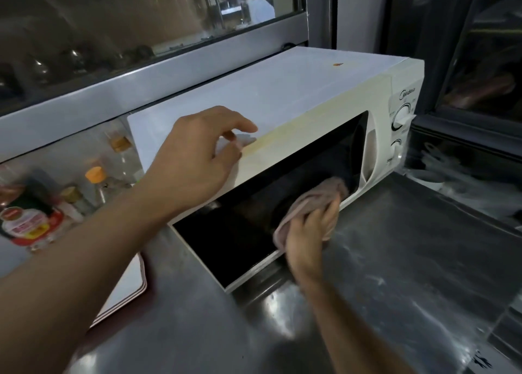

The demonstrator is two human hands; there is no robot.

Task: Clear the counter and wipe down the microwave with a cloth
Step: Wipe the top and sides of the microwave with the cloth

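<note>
I am wiping the microwave [282,96] now — the door, to be exact. The microwave is sitting on the steel counter [395,274], pushed back under the window [141,20], its door shut and its dark glass facing me. My right hand [308,232] is gripping the cloth [310,198], fingers curled round the bunched pink fabric, and pressing it against the glass near the door's right end, just short of the handle. My left hand [195,159] is resting on the top front edge of the box with fingers loosely bent and holding nothing; it is steadying the thing, I judge, so it is not sliding as I rub. To the left, beside the microwave, bottles [96,181] are standing in a blurred cluster, and a white board [127,286] is lying on the counter under my left forearm — so the clearing part is looking unfinished to me. The top is carrying a yellowish band along its front edge and a small orange spot [337,64] near the back. Next, I am thinking, the cloth needs dragging leftward across the rest of the glass with steady pressure, then up onto that stained top, while the left hand is bracing the box elsewhere.
</note>
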